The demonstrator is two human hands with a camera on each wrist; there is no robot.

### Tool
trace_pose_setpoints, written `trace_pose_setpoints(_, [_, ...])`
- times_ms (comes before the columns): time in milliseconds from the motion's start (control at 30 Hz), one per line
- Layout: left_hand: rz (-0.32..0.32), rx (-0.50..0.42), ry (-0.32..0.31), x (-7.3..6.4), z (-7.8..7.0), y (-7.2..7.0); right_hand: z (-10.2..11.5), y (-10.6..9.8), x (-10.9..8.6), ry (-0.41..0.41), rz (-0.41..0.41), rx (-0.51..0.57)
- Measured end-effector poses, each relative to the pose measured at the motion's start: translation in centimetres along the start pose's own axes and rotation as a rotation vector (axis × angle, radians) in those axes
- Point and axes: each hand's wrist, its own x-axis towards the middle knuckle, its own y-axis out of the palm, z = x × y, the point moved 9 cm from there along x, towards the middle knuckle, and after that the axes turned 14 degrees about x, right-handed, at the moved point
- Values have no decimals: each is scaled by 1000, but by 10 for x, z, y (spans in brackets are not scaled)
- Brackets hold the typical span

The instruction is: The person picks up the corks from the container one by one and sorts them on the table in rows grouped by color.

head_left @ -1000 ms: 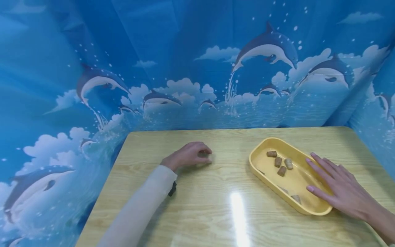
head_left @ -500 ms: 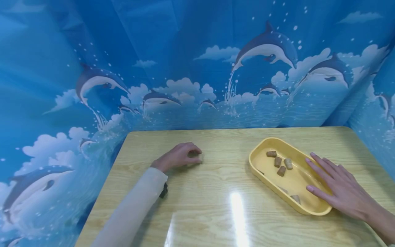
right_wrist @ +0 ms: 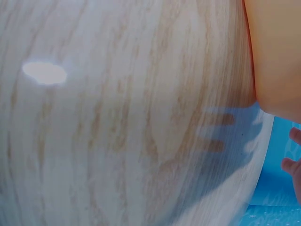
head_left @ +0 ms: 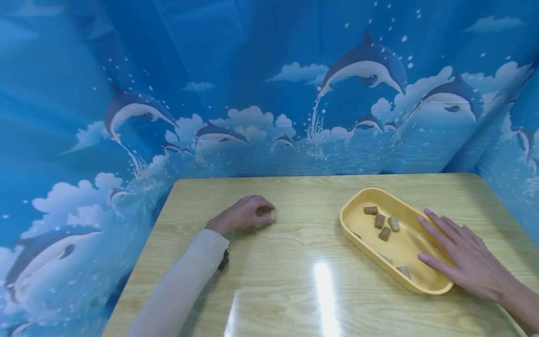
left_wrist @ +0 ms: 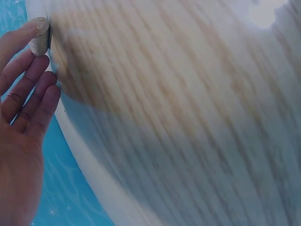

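Observation:
In the head view my left hand point(head_left: 246, 215) is low over the left half of the table, its thumb and fingertips closed around something small and pale. The left wrist view shows it as a small pale speckled cork point(left_wrist: 40, 37), pinched at the fingertips while the other fingers extend loosely. My right hand point(head_left: 465, 257) rests with spread fingers over the right rim of a yellow tray point(head_left: 362, 241). Inside the tray lie several small cork-like pieces, such as a brown one point(head_left: 370, 210) and a paler one point(head_left: 393, 223). The near wall partly hides some of them.
The light wood-grain table point(head_left: 290, 262) carries a bright glare streak in front of the tray. Behind it and along both sides hangs a blue curtain point(head_left: 252, 70) printed with dolphins. A black band point(head_left: 223, 260) sits at the left sleeve's cuff.
My left hand has shifted a little to the left over the table, then stayed put during the last half second. The right hand, tray and corks in it have not moved.

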Motion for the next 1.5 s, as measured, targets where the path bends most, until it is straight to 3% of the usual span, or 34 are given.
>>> trace_pose_setpoints(567, [-13,14,6,-1,0,1,1,0,-1,-16,-11,-5])
trace_pose_setpoints(867, [-30,-15,-15,-2,-1,-5,4,0,1,-13,-1,1])
trace_pose_setpoints(1500, [-39,-7,83,20,-36,-15,2,-2,0,-17,-13,19])
